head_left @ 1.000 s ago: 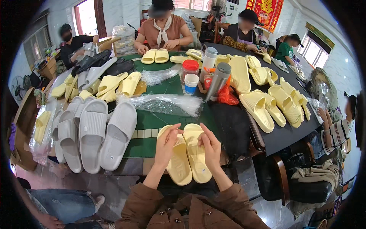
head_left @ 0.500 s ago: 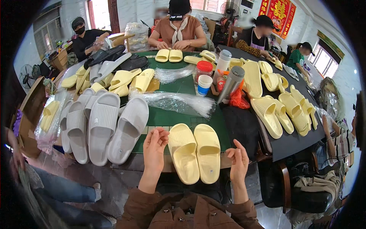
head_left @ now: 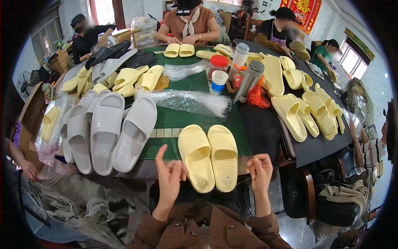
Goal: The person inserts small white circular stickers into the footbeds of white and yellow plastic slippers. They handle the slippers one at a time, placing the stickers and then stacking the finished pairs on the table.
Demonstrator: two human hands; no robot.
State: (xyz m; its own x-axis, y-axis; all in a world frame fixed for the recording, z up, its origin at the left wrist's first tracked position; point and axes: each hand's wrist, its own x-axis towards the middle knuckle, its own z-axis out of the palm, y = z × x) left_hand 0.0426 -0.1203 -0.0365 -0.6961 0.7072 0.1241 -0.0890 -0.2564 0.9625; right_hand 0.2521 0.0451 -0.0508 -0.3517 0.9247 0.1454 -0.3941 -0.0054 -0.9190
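Observation:
A pair of pale yellow slides, the left slide point(head_left: 197, 159) and the right slide point(head_left: 222, 159), lies side by side at the table's near edge, toes toward me. Beside the left one, my left hand point(head_left: 169, 178) is raised, one finger stretched up and the others loosely bent; I see nothing in it. Right of the pair hovers my right hand point(head_left: 260, 171), its fingers curled in against the thumb. Whether something thin is between those fingers I cannot make out. Neither hand grips a slide. Large grey slides point(head_left: 134, 135) stand close by on the left.
Bundles of clear plastic strands point(head_left: 186, 101) lie on the green mat point(head_left: 166, 153). Behind them stand a paper cup point(head_left: 219, 81), a red-lidded jar point(head_left: 218, 64) and a grey tumbler point(head_left: 250, 81). More yellow slides point(head_left: 289, 116) cover the black tabletop at right. Several people work around.
My left hand has gone from bunched fingertips to one finger stretched up. My right hand's fingers have curled in. The view has tilted slightly; the yellow pair lies as before.

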